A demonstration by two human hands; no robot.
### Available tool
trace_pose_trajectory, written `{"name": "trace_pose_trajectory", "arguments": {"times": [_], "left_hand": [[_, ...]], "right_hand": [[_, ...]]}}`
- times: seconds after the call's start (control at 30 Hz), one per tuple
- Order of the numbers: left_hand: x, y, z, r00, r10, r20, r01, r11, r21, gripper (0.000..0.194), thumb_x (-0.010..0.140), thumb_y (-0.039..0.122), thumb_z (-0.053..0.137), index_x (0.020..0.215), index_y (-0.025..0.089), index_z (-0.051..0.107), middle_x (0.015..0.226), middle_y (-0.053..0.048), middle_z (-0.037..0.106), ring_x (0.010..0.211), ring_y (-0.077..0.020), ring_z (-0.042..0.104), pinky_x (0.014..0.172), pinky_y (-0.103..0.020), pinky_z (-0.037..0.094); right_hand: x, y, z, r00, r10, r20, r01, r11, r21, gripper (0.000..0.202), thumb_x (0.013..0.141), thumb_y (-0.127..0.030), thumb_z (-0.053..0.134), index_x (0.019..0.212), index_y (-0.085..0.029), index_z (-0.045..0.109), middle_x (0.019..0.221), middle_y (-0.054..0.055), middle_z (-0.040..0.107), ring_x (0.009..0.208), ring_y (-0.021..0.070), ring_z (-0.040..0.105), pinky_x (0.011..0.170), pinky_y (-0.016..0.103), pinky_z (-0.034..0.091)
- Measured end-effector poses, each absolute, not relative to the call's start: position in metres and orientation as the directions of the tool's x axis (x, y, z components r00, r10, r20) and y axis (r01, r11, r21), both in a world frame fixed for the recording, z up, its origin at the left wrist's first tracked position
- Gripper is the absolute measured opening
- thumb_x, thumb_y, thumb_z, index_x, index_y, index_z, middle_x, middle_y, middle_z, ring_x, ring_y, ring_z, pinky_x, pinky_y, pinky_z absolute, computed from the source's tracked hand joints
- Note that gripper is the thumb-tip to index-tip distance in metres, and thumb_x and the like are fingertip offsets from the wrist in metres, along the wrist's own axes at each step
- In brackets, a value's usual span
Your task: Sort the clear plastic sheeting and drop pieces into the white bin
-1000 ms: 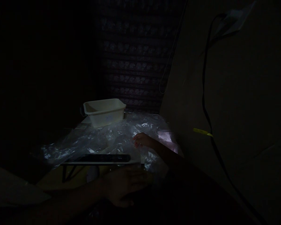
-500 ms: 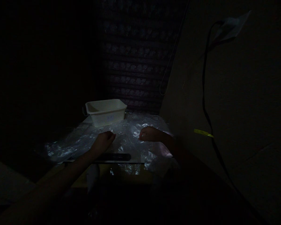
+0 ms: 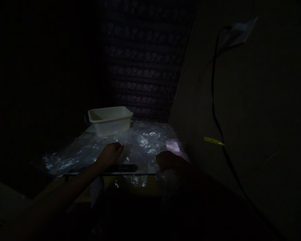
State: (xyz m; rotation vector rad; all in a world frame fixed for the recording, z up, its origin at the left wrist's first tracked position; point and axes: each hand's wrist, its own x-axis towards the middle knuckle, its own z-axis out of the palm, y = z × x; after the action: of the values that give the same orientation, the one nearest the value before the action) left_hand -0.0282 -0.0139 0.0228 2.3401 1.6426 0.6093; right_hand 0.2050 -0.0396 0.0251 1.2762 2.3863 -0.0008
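The picture is very dark. Clear crinkled plastic (image 3: 146,142) covers much of the table. My left hand (image 3: 110,154) is over the plastic left of the middle, its fingers closed in a pinch; what they hold, if anything, is too dark to tell. A long dark bar (image 3: 124,168) lies along the table's front edge, just below that hand. My right hand (image 3: 167,160) is at the right front of the table, closed and in shadow, with plastic beside and below it. Whether its fingers grip that plastic is hidden.
A cream plastic tub (image 3: 112,125) stands at the back left of the table. A patterned blind (image 3: 140,73) hangs behind. On the right wall, a black cable (image 3: 213,87) with a yellow tag (image 3: 214,141) runs down from a socket (image 3: 238,33).
My right hand has moved toward me and slightly right, down to the table's front edge. My left hand has barely moved. The view has shifted slightly.
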Motion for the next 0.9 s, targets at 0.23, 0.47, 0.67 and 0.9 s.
{"name": "trace_pose_trajectory", "arguments": {"times": [0.23,0.47,0.67,0.9], "left_hand": [[-0.03,-0.011,0.025,0.276,0.931,0.238,0.859,-0.35,0.374,0.038,0.071,0.037,0.022,0.067,0.013,0.053,0.068,-0.007,0.057,0.064,-0.0158,0.052,0.057,-0.023,0.034],[-0.034,-0.008,0.022,0.264,0.93,0.254,0.866,-0.345,0.361,0.039,0.071,0.035,0.022,0.07,0.013,0.054,0.07,-0.007,0.057,0.064,-0.0155,0.052,0.057,-0.023,0.034],[-0.04,-0.005,0.023,0.23,0.934,0.274,0.879,-0.32,0.352,0.038,0.07,0.034,0.023,0.074,0.011,0.053,0.074,-0.009,0.057,0.068,-0.0165,0.052,0.06,-0.023,0.035],[-0.039,-0.003,0.024,0.217,0.935,0.28,0.876,-0.313,0.367,0.038,0.069,0.035,0.024,0.077,0.011,0.053,0.074,-0.009,0.057,0.067,-0.0161,0.052,0.059,-0.022,0.036]], "right_hand": [[0.224,-0.005,0.052,-0.432,0.902,-0.014,0.888,0.428,0.17,0.024,0.061,-0.034,0.05,0.072,-0.013,0.056,0.081,0.007,0.056,0.075,0.017,0.05,0.059,0.022,0.035],[0.238,0.044,0.05,-0.007,0.964,0.267,0.988,0.047,-0.146,0.027,0.068,-0.032,0.039,0.068,-0.011,0.057,0.07,0.008,0.057,0.062,0.0126,0.051,0.051,0.019,0.033],[0.252,0.058,0.04,0.236,0.927,0.292,0.904,-0.1,-0.415,0.024,0.064,-0.029,0.043,0.068,-0.009,0.056,0.057,0.005,0.055,0.05,0.0092,0.049,0.042,0.017,0.03],[0.254,0.053,0.06,0.187,0.948,0.259,0.843,-0.019,-0.538,0.025,0.065,-0.028,0.039,0.072,-0.01,0.056,0.061,0.004,0.054,0.052,0.0091,0.048,0.045,0.017,0.031]]}}
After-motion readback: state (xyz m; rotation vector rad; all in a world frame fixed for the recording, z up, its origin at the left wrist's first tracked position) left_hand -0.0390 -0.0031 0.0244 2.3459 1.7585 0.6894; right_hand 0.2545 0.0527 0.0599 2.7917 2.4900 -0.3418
